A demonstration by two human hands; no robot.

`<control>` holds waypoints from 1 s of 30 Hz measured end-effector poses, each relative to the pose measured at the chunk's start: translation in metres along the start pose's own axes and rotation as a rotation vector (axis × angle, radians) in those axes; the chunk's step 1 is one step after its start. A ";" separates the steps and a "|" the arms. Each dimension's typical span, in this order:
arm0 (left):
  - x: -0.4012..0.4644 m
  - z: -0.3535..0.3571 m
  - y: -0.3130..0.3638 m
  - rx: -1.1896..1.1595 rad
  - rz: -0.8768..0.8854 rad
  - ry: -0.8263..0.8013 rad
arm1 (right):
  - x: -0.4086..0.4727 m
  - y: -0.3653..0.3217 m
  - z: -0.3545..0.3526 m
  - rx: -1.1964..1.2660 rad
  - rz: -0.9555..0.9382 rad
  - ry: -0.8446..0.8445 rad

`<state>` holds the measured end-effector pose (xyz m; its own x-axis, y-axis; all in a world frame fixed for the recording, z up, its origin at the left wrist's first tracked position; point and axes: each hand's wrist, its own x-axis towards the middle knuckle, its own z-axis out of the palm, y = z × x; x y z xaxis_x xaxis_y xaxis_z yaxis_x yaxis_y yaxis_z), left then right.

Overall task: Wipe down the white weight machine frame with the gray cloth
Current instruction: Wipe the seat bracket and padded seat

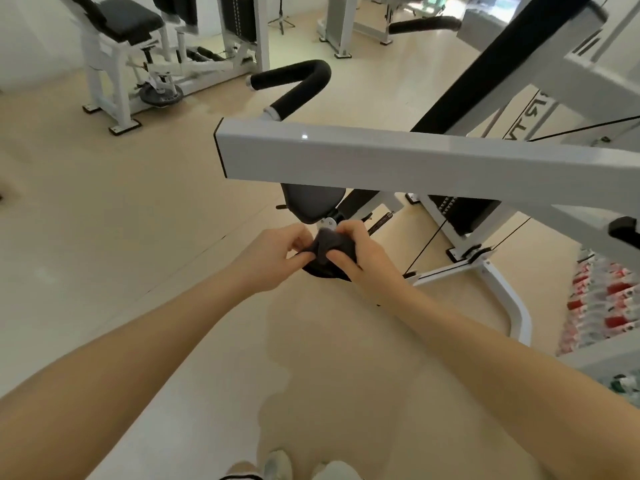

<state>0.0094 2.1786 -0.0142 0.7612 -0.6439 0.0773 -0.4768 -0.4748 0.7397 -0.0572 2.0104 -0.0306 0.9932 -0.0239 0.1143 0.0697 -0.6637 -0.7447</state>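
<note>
Head view: gray cloth point(327, 244) bunched between both gripping hands, left point(277, 252) and right point(356, 251).

Gray cloth point(327, 245) is sitting bunched into a dark wad, off the machine, being pinched between both hands just below the beam's free left end. White weight machine frame point(398, 161) is running as a glossy square beam across mid-view, black-capped left end hanging free, right side joining slanted white struts; white base legs are resting on the floor below right.
</note>
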 end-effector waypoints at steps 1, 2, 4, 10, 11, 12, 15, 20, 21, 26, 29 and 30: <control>-0.004 -0.002 -0.005 -0.020 -0.041 0.002 | 0.003 -0.002 0.006 0.005 0.010 -0.024; -0.008 -0.004 -0.011 -0.030 -0.079 0.012 | 0.007 -0.005 0.012 0.017 0.023 -0.041; -0.017 -0.012 -0.026 -0.028 -0.142 0.037 | 0.014 -0.015 0.025 0.059 0.050 -0.083; -0.028 -0.067 -0.086 -0.147 -0.248 0.069 | 0.055 -0.049 0.083 0.068 0.042 -0.136; -0.030 -0.079 -0.099 -0.164 -0.251 0.057 | 0.066 -0.056 0.098 0.064 0.070 -0.125; -0.032 -0.093 -0.113 -0.170 -0.249 0.045 | 0.077 -0.064 0.113 0.065 0.098 -0.113; -0.036 -0.142 -0.160 -0.148 -0.231 0.009 | 0.114 -0.090 0.162 0.142 0.239 -0.083; -0.038 -0.223 -0.233 -0.146 -0.195 -0.034 | 0.174 -0.143 0.242 0.404 0.530 -0.052; -0.036 -0.236 -0.245 -0.145 -0.190 -0.042 | 0.186 -0.151 0.254 0.433 0.561 -0.024; -0.013 -0.285 -0.297 -0.191 -0.231 -0.127 | 0.241 -0.171 0.283 0.553 0.747 0.091; 0.016 -0.300 -0.320 -0.180 -0.242 -0.266 | 0.271 -0.164 0.291 0.618 0.809 0.169; 0.028 -0.301 -0.327 -0.165 -0.231 -0.302 | 0.282 -0.161 0.294 0.616 0.804 0.187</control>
<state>0.3189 2.4967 -0.0527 0.6649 -0.6905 -0.2847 -0.2134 -0.5409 0.8135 0.2393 2.3301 -0.0716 0.7407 -0.4425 -0.5056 -0.5207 0.0975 -0.8482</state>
